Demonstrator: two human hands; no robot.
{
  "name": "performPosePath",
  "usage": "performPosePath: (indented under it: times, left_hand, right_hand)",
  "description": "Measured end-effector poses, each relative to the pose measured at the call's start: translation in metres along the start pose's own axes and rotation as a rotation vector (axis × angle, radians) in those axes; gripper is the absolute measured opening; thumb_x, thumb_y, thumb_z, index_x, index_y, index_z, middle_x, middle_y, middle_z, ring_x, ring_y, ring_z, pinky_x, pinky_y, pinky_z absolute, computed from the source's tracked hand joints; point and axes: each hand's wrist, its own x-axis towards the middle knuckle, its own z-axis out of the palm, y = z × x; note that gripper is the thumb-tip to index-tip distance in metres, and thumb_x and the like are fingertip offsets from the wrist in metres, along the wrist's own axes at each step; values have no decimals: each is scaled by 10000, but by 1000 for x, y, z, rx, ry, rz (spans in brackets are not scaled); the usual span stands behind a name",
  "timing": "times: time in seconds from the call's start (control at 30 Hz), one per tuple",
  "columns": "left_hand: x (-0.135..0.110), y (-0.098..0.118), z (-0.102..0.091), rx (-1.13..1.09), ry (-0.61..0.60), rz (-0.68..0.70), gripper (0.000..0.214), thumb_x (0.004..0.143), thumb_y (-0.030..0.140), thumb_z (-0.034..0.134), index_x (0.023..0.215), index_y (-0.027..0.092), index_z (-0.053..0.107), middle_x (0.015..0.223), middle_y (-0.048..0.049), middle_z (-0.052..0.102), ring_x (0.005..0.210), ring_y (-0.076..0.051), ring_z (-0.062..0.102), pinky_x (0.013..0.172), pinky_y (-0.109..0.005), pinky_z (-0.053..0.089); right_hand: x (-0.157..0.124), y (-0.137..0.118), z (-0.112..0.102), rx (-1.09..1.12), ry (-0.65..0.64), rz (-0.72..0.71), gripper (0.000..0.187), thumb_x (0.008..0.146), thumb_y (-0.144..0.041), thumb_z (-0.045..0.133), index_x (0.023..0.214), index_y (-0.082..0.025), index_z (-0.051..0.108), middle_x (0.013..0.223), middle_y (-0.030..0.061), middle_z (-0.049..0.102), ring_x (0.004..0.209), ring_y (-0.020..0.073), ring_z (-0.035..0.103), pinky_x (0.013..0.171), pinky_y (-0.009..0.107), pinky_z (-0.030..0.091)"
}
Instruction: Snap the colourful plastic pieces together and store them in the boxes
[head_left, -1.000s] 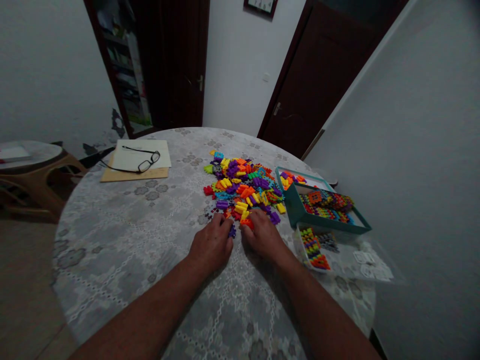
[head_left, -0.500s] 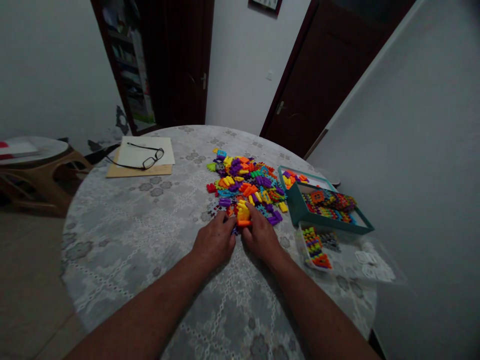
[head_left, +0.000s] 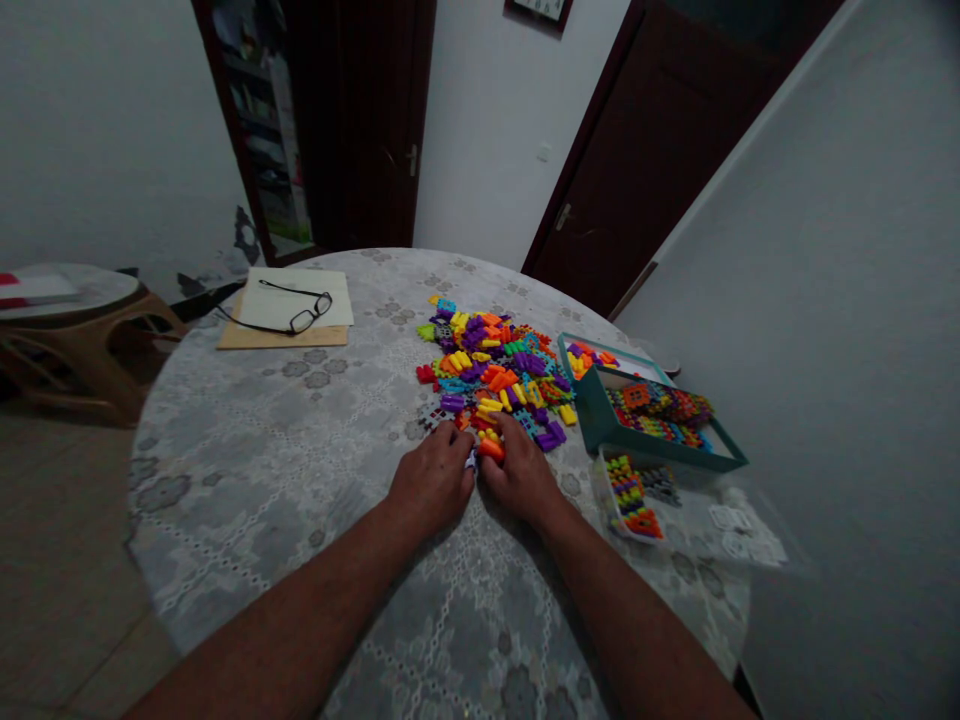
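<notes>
I see the left hand curling its fingers round a small purplish piece, the grip partly hidden from me; the right hand pinches an orange-and-yellow plastic block narrowly beside it. Beyond lies the interlocking-block heap.

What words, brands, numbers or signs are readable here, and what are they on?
No text reads with certainty.
Framed wall clock, as it seems: numerals, cut off by the picture's edge and too blurred to quote.
Coloured plastic pieces: no lettering visible.
White paper: no writing visible.
Red-and-white item: no legible print.
</notes>
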Motion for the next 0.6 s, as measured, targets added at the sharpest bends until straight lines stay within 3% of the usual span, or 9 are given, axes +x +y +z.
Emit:
performPosePath:
  times: [0.13,0.23,0.37,0.47,0.6]
  left_hand:
    - [-1,-2,4,15,19,11,320,1003,256,612,1321,226,636,1357,-121,599,1190,-277,671,915,-382,584]
    - [-1,-2,4,6,16,12,343,986,241,627,1328,235,635,1375,-117,600,1201,-274,668,929,-382,585]
    - [0,-1,2,-4,-9,-2,360,989,244,629,1349,251,627,1411,-118,596,1232,-276,657,948,-389,582]
    - [0,-1,0,0,-8,0,401,989,238,618,1390,240,614,1416,-129,592,1237,-284,659,942,-398,585]
    - [2,-2,1,18,-3,5,336,1016,232,578,1347,229,638,1366,-128,605,1196,-280,680,927,-396,583]
  right_hand:
    - [8,2,-5,-19,50,30,364,898,-171,587,1257,-205,636,1224,146,646,1201,302,644,1102,470,551]
    - [18,7,-6,-44,77,17,362,887,-144,599,1242,-207,637,1384,177,601,1357,315,588,1196,507,493]
    - [33,11,-3,-76,-43,-29,397,912,-140,616,1306,-184,635,1569,197,522,1520,320,479,1276,518,417]
    - [41,6,-3,-112,-160,-2,472,923,-155,636,1392,-191,603,1524,177,563,1459,301,532,1218,463,475]
    - [41,-6,-4,-189,-189,102,555,923,-195,678,1466,-215,567,1463,162,557,1296,297,624,1069,416,557]
